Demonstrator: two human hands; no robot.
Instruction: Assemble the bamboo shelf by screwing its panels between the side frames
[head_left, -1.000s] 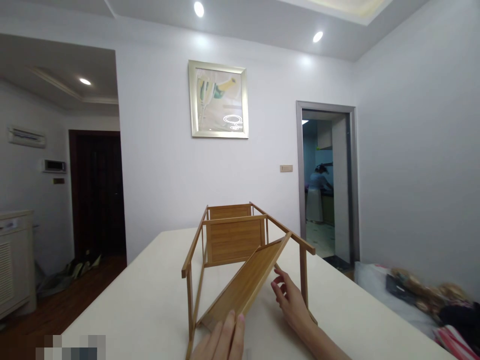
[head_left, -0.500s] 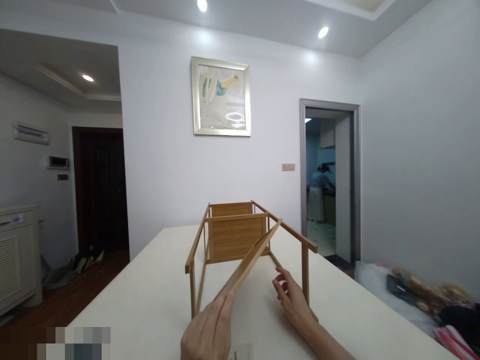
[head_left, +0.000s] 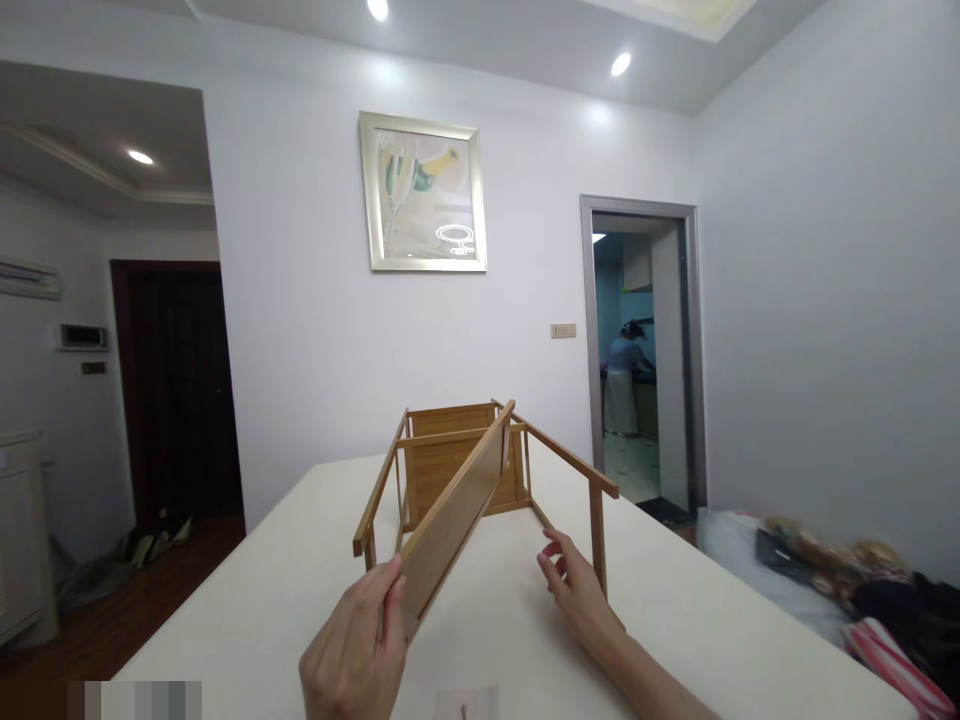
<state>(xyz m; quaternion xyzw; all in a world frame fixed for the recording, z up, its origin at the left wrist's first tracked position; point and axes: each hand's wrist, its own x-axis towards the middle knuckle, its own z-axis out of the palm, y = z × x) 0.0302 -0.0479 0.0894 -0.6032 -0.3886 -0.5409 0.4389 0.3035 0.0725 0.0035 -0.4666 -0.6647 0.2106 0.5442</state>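
Note:
A bamboo rack frame [head_left: 570, 462] lies on its side on the white table [head_left: 247, 620], with two fitted panels at its far end. My left hand [head_left: 356, 655] grips the near end of a loose bamboo shelf panel [head_left: 457, 515], which is lifted and tilted on edge, its far end up by the frame's top rails. My right hand [head_left: 574, 590] hovers beside the frame's near right post [head_left: 598, 535], fingers curled and apart, holding nothing.
A small clear packet [head_left: 465, 703] lies on the table near me. Bags and clothes [head_left: 840, 575] are piled at the right. Another person [head_left: 621, 385] stands in the kitchen beyond the doorway. A framed picture [head_left: 422, 192] hangs on the far wall.
My left hand took hold of the panel's near end and raised it off the table, turning it from lying sloped and flat to standing on edge. My right hand stayed by the post.

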